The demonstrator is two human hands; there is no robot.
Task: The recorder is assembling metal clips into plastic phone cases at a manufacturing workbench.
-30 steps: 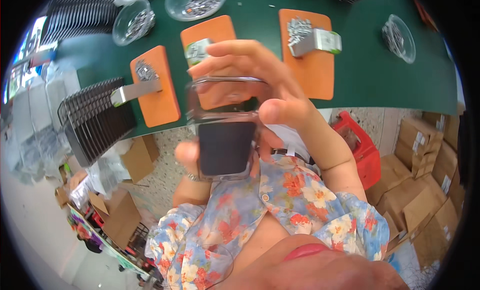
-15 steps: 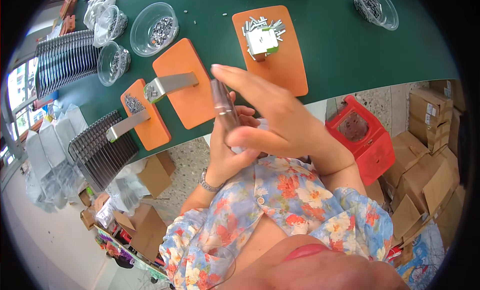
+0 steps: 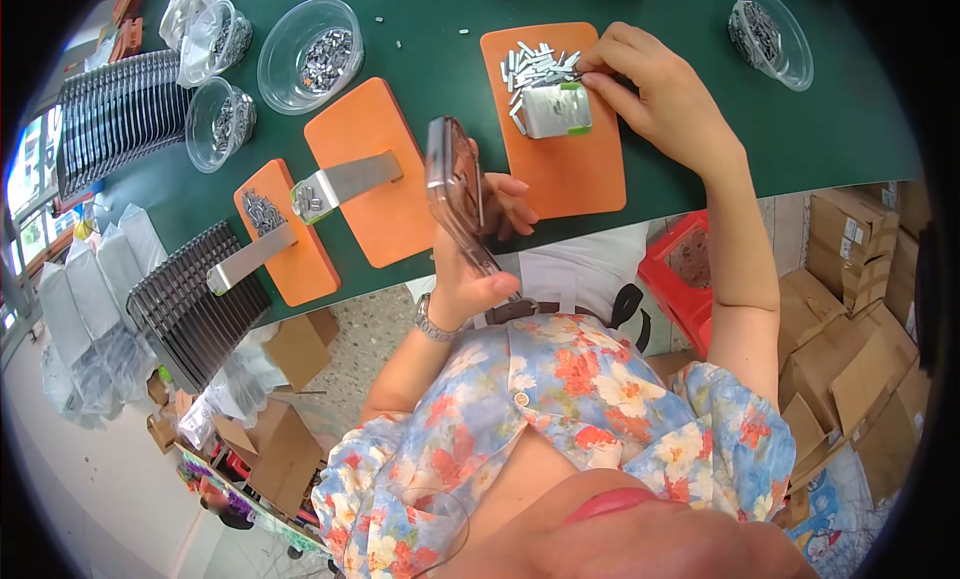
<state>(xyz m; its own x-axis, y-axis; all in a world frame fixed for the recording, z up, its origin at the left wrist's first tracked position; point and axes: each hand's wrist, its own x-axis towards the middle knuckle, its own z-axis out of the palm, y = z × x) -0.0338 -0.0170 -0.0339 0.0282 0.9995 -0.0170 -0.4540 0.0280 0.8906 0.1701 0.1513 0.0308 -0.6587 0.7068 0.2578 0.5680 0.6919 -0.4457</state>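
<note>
Glossy case (image 3: 452,194): in the left hand (image 3: 458,284), standing steeply tilted over the table's near edge, left of the right-hand orange board (image 3: 570,179).
Left hand: grasping the case low down, thumb on the near side.
Right hand (image 3: 655,97): fingertips drawn together at the pile's right side (whether they pinch a piece, I cannot tell).
Metal pieces (image 3: 530,67): heaped on that board, just beside the right fingertips.
Metal strip (image 3: 548,112): on the same board, blocking the pile's near side.
Leftward: two more orange boards, each bearing a bent strip; clear bowls (image 3: 285,67) beyond.
</note>
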